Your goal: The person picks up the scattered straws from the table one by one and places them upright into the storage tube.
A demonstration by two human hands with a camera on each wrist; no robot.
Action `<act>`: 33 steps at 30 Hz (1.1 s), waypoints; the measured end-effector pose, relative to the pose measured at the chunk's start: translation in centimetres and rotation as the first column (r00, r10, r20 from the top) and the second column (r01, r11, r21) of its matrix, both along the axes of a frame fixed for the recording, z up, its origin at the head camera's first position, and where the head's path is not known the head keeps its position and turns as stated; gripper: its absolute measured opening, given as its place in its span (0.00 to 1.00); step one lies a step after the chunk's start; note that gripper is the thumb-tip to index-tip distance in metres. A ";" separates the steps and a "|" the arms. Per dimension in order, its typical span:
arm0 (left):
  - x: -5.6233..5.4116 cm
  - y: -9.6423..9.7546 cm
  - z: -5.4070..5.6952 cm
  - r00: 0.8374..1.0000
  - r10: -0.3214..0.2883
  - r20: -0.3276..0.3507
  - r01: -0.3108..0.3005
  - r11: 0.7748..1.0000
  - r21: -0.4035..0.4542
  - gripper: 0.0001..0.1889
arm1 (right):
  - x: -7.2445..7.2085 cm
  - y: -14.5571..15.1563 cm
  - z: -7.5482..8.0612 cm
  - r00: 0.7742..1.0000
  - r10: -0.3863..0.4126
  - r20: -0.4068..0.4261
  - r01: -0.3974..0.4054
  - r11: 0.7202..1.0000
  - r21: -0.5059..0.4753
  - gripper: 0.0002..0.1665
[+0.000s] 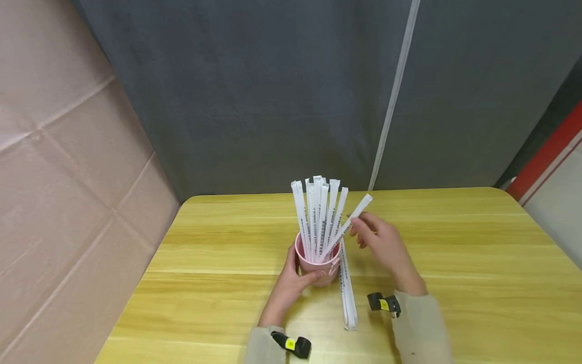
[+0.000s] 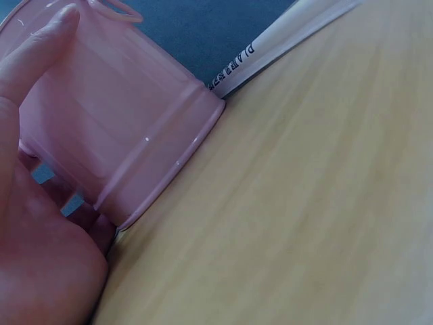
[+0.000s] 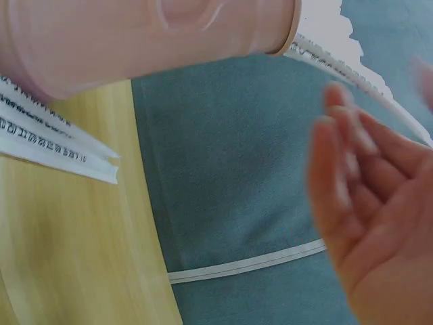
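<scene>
Paper-wrapped straws [image 1: 311, 217] with printed lettering stand in a small pink bucket [image 1: 317, 280]. My left hand [image 1: 291, 285] grips the bucket low on its left side, the thumb across its front; the left wrist view shows the thumb lying on the bucket wall [image 2: 115, 115]. To the right, my right hand [image 1: 379, 240] pinches a wrapped straw [image 1: 362, 205] that tilts out of the bucket at a steep angle. Its other fingers [image 3: 328, 169] are loosely bent and blurred in the right wrist view; the thumb is mostly out of frame there.
More wrapped straws [image 1: 348, 303] lie on the wooden table [image 1: 204, 303], just right of the bucket and running toward the front. A dark grey cloth [image 1: 250, 101] with a pale strip hangs behind the table. Pinkish sheeting [image 1: 68, 202] covers the left side.
</scene>
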State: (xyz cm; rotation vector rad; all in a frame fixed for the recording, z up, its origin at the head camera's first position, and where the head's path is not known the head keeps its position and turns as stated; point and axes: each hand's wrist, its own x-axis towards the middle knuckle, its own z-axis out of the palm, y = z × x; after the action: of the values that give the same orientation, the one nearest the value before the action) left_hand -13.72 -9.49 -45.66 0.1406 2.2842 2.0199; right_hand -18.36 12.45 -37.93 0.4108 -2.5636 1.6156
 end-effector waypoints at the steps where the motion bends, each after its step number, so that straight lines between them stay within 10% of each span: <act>1: -0.1 0.0 -0.3 1.000 0.002 -0.001 -0.002 1.000 -0.003 0.50 | 0.0 0.1 0.0 1.000 -0.014 -0.021 0.013 0.999 -0.045 0.26; 5: -0.4 -0.1 -1.1 1.000 0.005 -0.020 -0.005 1.000 -0.012 0.50 | -0.1 0.4 -0.1 0.990 -0.116 -0.076 0.105 0.986 -0.132 0.28; 10: -0.4 0.0 -1.3 0.999 0.011 -0.032 -0.012 1.000 -0.014 0.50 | -0.6 0.2 -0.9 0.970 -0.241 -0.003 0.241 0.970 0.018 0.26; 20: -0.2 0.0 -0.5 1.000 -0.001 -0.006 0.001 1.000 0.027 0.49 | -1.3 -0.8 -2.7 0.978 -0.154 0.143 0.091 0.923 0.375 0.30; 33: 0.7 0.2 1.6 1.000 -0.005 -0.003 0.005 1.000 0.028 0.49 | -0.8 -2.6 -4.5 0.968 -0.112 0.222 0.004 0.899 0.437 0.33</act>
State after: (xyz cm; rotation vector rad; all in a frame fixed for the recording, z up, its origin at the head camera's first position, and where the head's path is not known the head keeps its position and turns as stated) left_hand -13.05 -9.28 -44.10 0.1510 2.2554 2.0516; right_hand -19.14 9.88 -42.39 0.1639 -3.0922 1.1207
